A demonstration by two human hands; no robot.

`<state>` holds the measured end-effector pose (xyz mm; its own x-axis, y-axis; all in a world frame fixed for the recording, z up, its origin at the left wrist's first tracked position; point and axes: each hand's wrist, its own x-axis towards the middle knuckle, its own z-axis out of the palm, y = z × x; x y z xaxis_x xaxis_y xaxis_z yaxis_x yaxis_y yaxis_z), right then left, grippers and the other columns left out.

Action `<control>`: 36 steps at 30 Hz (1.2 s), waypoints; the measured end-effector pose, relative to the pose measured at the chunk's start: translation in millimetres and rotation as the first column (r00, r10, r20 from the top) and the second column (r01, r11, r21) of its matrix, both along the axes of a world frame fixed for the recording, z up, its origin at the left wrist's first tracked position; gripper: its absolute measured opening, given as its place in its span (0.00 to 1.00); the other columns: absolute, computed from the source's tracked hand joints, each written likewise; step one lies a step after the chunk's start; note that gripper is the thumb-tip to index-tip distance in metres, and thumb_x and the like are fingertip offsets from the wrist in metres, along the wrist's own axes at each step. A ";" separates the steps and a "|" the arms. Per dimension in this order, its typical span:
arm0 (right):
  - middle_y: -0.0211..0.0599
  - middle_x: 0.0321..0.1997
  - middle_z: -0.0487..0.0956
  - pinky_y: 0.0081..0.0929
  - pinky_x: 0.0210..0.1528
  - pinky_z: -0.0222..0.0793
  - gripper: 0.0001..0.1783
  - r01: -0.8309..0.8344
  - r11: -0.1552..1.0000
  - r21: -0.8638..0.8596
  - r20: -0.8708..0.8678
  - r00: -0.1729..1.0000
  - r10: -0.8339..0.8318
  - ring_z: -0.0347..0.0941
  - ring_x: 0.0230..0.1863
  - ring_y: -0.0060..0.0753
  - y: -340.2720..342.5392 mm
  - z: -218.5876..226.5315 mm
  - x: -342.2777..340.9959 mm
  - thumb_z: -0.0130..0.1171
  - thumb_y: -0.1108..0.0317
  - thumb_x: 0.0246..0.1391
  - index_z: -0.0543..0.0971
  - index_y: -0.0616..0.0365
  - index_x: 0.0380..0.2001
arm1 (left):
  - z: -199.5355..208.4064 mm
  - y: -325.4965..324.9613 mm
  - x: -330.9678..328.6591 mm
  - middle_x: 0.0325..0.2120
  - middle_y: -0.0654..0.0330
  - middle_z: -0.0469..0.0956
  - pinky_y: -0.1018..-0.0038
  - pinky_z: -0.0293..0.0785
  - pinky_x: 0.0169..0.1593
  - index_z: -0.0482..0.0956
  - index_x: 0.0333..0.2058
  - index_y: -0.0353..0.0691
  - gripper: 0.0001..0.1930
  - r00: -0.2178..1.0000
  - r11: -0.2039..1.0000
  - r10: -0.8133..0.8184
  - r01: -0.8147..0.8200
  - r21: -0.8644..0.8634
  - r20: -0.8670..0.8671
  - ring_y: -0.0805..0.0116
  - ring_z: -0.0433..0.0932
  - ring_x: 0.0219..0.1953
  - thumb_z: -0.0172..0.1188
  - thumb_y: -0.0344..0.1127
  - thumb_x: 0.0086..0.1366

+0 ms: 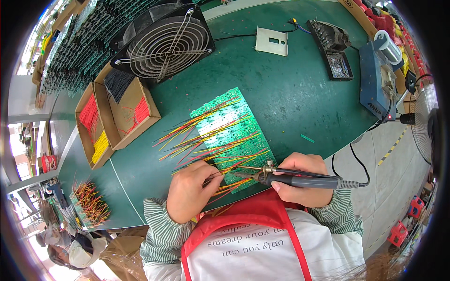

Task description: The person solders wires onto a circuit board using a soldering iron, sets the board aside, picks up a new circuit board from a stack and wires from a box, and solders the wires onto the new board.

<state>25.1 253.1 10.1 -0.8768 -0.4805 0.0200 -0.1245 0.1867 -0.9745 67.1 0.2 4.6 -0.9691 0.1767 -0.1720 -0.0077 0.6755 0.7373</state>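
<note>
A green circuit board panel (229, 126) lies at an angle on the table in front of me, with rows of red, yellow and black wires sticking out past its left side. My left hand (194, 187) is closed in a pinch over the panel's near left edge, on what looks like a thin wire; the fingertips partly hide it. In my right hand (304, 180) is a soldering iron (300, 181) with a thin metal feed tube fixed along it. Its tip points left, low over the near end of the panel, close to my left fingertips.
A cardboard box (136, 133) of red, yellow and black wires sits left, below a black fan (168, 44). A wired board (91, 203) lies at lower left. Far right are a blue machine (375, 79) with a solder spool (388, 47) and a black parts tray (337, 63).
</note>
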 end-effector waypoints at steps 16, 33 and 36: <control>0.31 0.18 0.77 0.19 0.20 0.65 0.09 0.043 0.999 0.005 -0.008 0.999 -0.043 0.72 0.17 0.19 14.1 5.5 2.1 0.65 0.73 0.40 0.74 0.62 0.25 | 37.9 -39.4 4.8 0.26 0.54 0.75 0.67 0.72 0.32 0.79 0.28 0.35 0.04 0.952 0.862 0.230 -0.296 -0.412 -0.201 0.55 0.76 0.28 0.61 0.29 0.55; 0.33 0.21 0.78 0.18 0.22 0.67 0.10 0.094 0.995 0.045 -0.033 0.995 -0.093 0.74 0.19 0.21 20.8 3.0 1.6 0.65 0.73 0.40 0.75 0.61 0.26 | -3.5 25.0 -10.7 0.24 0.57 0.72 0.73 0.69 0.26 0.76 0.28 0.33 0.05 0.991 0.999 -0.038 0.036 -0.016 -0.126 0.65 0.72 0.22 0.63 0.26 0.54; 0.32 0.20 0.78 0.18 0.22 0.66 0.10 0.084 0.996 0.037 -0.013 0.996 -0.083 0.73 0.18 0.21 20.1 1.3 0.2 0.66 0.73 0.39 0.75 0.61 0.26 | -3.4 26.9 -11.5 0.23 0.57 0.72 0.73 0.69 0.26 0.76 0.28 0.33 0.05 0.994 0.999 -0.029 0.026 -0.025 -0.109 0.65 0.72 0.22 0.63 0.26 0.54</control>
